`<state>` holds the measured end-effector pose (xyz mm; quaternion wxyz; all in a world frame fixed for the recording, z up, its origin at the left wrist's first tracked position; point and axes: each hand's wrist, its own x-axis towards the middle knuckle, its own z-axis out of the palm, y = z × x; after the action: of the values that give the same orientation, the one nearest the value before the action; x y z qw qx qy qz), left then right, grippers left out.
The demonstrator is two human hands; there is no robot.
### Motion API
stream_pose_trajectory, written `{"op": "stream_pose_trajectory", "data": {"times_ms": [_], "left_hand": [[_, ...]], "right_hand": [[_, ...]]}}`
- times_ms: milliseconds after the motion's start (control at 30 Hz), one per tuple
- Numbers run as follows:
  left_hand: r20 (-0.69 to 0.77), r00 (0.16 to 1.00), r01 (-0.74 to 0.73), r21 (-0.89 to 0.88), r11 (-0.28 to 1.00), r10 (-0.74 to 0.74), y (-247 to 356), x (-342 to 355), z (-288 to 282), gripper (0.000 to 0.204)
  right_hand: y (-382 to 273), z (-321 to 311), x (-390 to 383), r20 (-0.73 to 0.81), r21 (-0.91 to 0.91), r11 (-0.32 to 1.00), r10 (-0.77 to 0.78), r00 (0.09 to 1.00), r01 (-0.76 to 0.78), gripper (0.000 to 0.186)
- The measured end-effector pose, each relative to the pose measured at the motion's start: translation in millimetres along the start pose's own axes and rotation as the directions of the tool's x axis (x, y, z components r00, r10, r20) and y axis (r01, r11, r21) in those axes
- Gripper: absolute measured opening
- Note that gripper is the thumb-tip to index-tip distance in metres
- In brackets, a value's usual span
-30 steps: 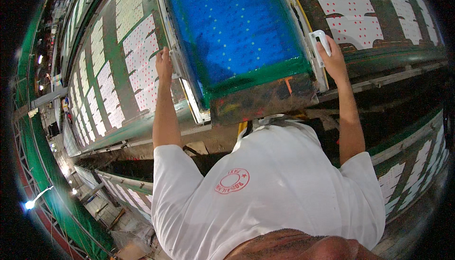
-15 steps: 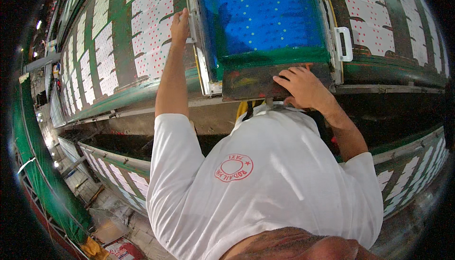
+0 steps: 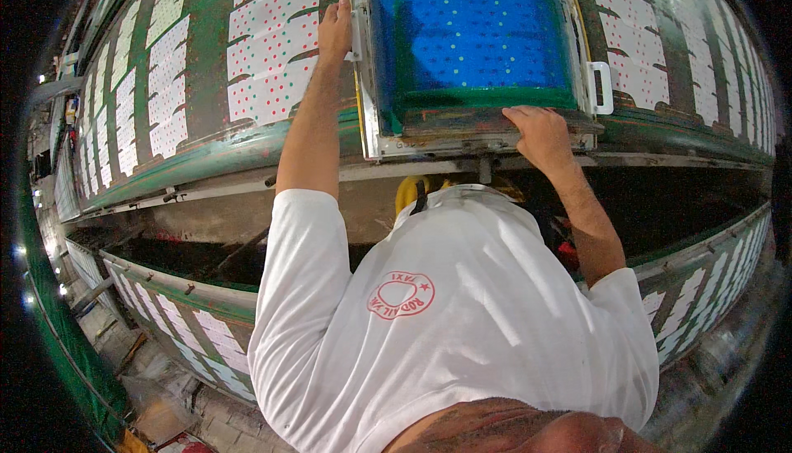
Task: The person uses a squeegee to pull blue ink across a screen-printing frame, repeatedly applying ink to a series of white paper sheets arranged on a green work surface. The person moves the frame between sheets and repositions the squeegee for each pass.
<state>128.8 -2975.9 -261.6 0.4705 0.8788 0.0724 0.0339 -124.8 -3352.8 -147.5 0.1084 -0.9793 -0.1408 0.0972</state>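
Note:
A screen frame (image 3: 370,106) holds a blue dotted mesh (image 3: 466,36) with a green band along its near edge. My left hand (image 3: 334,32) is at the frame's left side, its fingers closed on the handle there, which is partly hidden. My right hand (image 3: 540,135) holds a dark, paint-stained squeegee board (image 3: 450,119) lying across the near end of the screen, fingertips over its upper edge. To the right of the hand, the frame's white right handle (image 3: 601,87) is free.
Printed pale sheets with dots (image 3: 268,82) lie in columns on the long dark-green table (image 3: 202,82) either side of the screen. Beyond a gap behind me runs another table with sheets (image 3: 214,337). Green netting (image 3: 58,337) and small lights are at far left.
My right hand has left the white handle and moved left and down onto the squeegee board, which now looks tilted. My left hand stays at the frame's left side. The view has shifted.

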Motion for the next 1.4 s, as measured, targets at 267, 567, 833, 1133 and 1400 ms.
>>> {"op": "stream_pose_trajectory", "data": {"times_ms": [267, 567, 833, 1133, 1400], "left_hand": [[0.024, 0.999, 0.032, -0.030, 0.999, -0.032, 10.3, -7.2, -4.0, 0.069], [0.019, 0.993, 0.121, -0.061, 0.991, -0.120, 6.7, -2.5, -1.8, 0.067], [-0.008, 0.981, 0.194, -0.004, 0.981, -0.194, 15.4, -6.7, -4.5, 0.061], [0.040, 0.968, 0.249, 0.001, 0.969, -0.249, 14.3, -9.8, -7.4, 0.060], [0.005, 0.966, 0.254, 0.147, 0.956, -0.257, 21.2, -8.0, -7.4, 0.064]], "right_hand": [[4.6, -0.9, 16.9, -0.081, -0.042, 0.996, -0.083, 0.993, 0.080, 0.054], [24.0, 22.0, 95.9, -0.179, -0.196, 0.980, -0.079, 0.981, 0.043, 0.052], [95.9, -18.8, 306.7, -0.227, -0.173, 0.985, -0.058, 0.972, 0.018, 0.027], [160.6, -73.9, 486.4, -0.181, -0.228, 0.971, -0.112, 0.977, 0.069, 0.028], [176.6, -100.9, 544.6, -0.144, -0.223, 0.974, -0.070, 0.987, 0.037, 0.033]]}}
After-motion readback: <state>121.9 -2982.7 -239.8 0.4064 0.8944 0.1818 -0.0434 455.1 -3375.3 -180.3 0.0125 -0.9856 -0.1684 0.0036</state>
